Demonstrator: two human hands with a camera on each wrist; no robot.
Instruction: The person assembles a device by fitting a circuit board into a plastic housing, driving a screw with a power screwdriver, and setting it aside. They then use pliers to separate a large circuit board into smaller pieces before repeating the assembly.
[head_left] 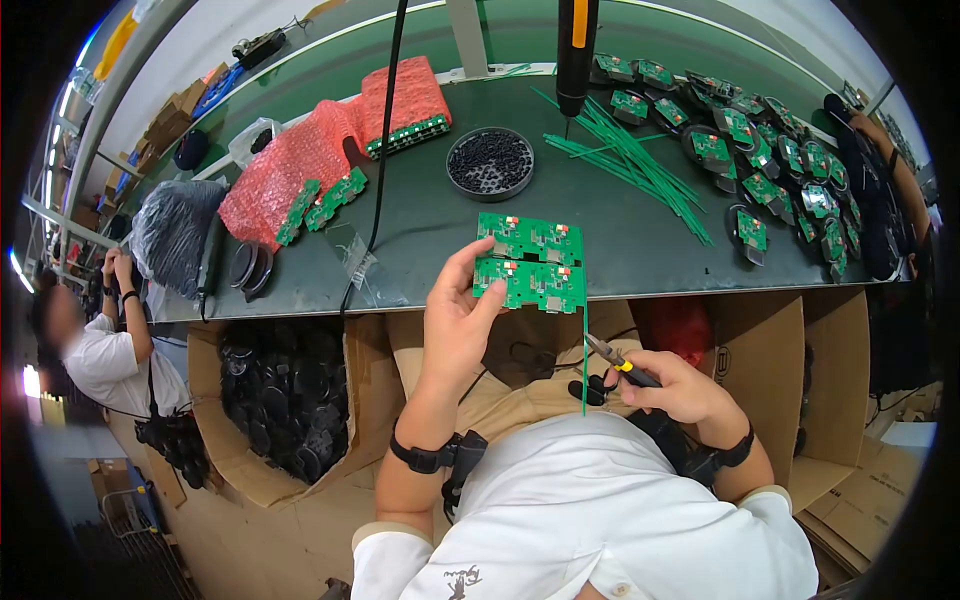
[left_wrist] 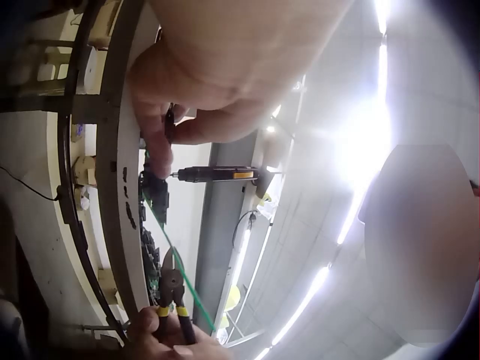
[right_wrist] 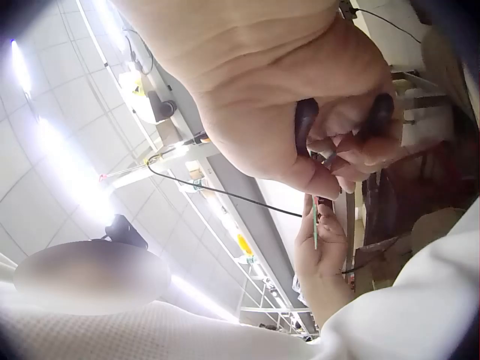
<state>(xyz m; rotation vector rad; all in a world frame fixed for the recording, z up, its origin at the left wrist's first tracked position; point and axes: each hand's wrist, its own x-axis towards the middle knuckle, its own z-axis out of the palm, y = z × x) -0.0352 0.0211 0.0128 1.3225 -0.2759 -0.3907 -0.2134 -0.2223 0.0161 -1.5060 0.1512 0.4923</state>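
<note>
My left hand holds a panel of green circuit boards just above the bench's front edge, thumb on its face. A thin green strip runs down from the panel's right edge. With my right hand I grip side cutters with black and yellow handles, their tips close beside the strip. In the left wrist view the cutters point up alongside the strip. In the right wrist view my right hand wraps the dark handles and hides the cutter tips.
A round dish of small black parts stands mid-bench, with loose green strips to its right. An electric screwdriver hangs above. Boards on black discs crowd the right; red bubble wrap lies left. A carton holds black discs.
</note>
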